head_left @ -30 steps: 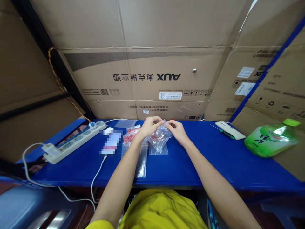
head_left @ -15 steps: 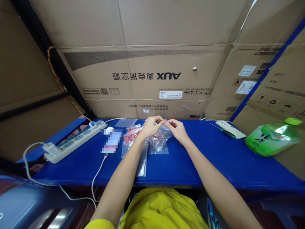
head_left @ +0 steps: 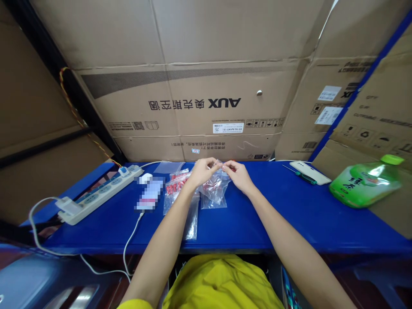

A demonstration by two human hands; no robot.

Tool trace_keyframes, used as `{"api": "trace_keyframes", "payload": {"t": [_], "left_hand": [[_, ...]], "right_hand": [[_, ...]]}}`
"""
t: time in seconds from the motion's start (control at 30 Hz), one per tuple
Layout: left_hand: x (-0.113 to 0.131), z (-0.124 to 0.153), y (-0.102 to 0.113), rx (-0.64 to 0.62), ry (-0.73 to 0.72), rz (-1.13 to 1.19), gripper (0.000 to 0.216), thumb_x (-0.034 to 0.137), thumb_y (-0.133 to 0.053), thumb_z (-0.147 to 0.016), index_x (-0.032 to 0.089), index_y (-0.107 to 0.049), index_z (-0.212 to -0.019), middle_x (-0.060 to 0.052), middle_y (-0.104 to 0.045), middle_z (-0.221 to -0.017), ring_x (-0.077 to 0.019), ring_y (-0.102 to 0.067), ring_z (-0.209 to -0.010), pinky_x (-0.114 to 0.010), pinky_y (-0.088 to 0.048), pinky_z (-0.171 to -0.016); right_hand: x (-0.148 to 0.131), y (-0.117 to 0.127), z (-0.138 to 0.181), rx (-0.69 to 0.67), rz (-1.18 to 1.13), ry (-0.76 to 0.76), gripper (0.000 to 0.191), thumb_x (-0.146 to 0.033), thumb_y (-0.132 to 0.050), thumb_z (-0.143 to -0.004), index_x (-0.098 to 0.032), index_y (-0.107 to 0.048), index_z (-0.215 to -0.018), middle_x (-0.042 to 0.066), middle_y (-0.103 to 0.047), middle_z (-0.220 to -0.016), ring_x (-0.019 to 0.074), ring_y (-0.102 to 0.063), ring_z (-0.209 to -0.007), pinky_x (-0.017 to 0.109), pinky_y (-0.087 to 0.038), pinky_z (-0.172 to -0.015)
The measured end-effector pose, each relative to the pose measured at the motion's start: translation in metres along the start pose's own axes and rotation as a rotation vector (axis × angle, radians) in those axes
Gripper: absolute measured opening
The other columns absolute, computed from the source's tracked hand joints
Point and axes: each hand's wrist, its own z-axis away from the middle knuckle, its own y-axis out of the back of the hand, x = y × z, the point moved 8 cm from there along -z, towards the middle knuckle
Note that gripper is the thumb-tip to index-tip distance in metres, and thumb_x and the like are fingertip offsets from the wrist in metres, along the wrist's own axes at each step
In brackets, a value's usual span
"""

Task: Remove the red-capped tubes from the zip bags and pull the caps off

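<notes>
My left hand and my right hand meet over the blue table, thumbs and fingertips pinched close together. Between them is the upper edge of a clear plastic zip bag, which hangs down toward the table with something red inside. Left of it, partly behind my left forearm, lies another clear bag filled with small red pieces. A further clear bag sticks out below my left wrist. A bit of red shows behind my fingers, too small to name.
A phone on a white cable and a power strip lie at left. At right are a green-handled screwdriver, a pale phone-shaped slab and a green bottle lying tilted. Cardboard walls the back.
The whole view has shifted slightly. Both hands stay pinched together at the bag's top edge, with only small finger movement.
</notes>
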Motion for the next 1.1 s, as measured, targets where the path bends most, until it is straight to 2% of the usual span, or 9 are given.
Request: {"api": "trace_keyframes", "payload": {"t": [0.27,0.43,0.67,0.8,0.97,1.1], "left_hand": [[-0.005,-0.001,0.012,0.09,-0.006,-0.039,0.037,0.049,-0.061,-0.092,0.016,-0.072,-0.08,-0.002,-0.067,-0.071,-0.0151,-0.054,-0.066,-0.025,-0.039,-0.063],[-0.006,-0.001,0.01,0.091,-0.003,-0.021,0.035,0.049,-0.062,-0.092,0.016,-0.071,-0.082,-0.003,-0.068,-0.075,-0.0156,-0.055,-0.069,-0.025,-0.038,-0.063],[-0.003,0.0,0.009,0.116,0.029,0.062,0.039,0.052,-0.062,-0.091,0.016,-0.066,-0.077,-0.001,-0.06,-0.067,-0.0139,-0.048,-0.064,-0.025,-0.036,-0.06],[-0.009,-0.001,0.007,0.101,0.064,0.147,0.04,0.054,-0.062,-0.09,0.016,-0.065,-0.078,0.0,-0.057,-0.065,-0.0138,-0.049,-0.063,-0.025,-0.037,-0.061],[-0.001,0.0,0.001,-0.005,-0.001,0.197,0.037,0.051,-0.069,-0.087,0.014,-0.071,-0.085,-0.002,-0.066,-0.076,-0.0141,-0.053,-0.07,-0.025,-0.041,-0.066],[0.003,0.0,0.003,-0.005,-0.009,0.258,0.039,0.051,-0.068,-0.088,0.013,-0.07,-0.081,-0.002,-0.065,-0.074,-0.0138,-0.053,-0.069,-0.025,-0.041,-0.066]], "right_hand": [[0.009,0.001,0.0,0.007,-0.041,-0.069,0.039,-0.059,-0.075,-0.078,-0.021,-0.072,-0.086,0.001,-0.063,-0.069,0.0159,-0.052,-0.059,0.029,-0.042,-0.055],[0.003,0.002,0.0,-0.028,-0.098,-0.047,0.039,-0.058,-0.078,-0.076,-0.021,-0.068,-0.078,-0.001,-0.061,-0.068,0.0144,-0.051,-0.059,0.028,-0.042,-0.056],[0.006,0.003,0.002,0.04,-0.166,-0.128,0.048,-0.065,-0.082,-0.069,-0.021,-0.063,-0.073,-0.002,-0.057,-0.062,0.0139,-0.05,-0.058,0.028,-0.044,-0.054],[0.005,0.007,0.001,0.068,-0.162,-0.127,0.052,-0.066,-0.082,-0.067,-0.022,-0.055,-0.065,-0.003,-0.055,-0.058,0.0133,-0.048,-0.055,0.027,-0.04,-0.052],[-0.002,0.007,0.0,0.029,-0.141,-0.083,0.053,-0.066,-0.083,-0.067,-0.023,-0.053,-0.064,-0.003,-0.052,-0.054,0.013,-0.046,-0.052,0.027,-0.035,-0.05],[-0.007,0.004,0.002,0.009,-0.144,-0.096,0.058,-0.071,-0.08,-0.067,-0.023,-0.049,-0.062,-0.004,-0.05,-0.053,0.0119,-0.043,-0.05,0.026,-0.033,-0.049]]}}
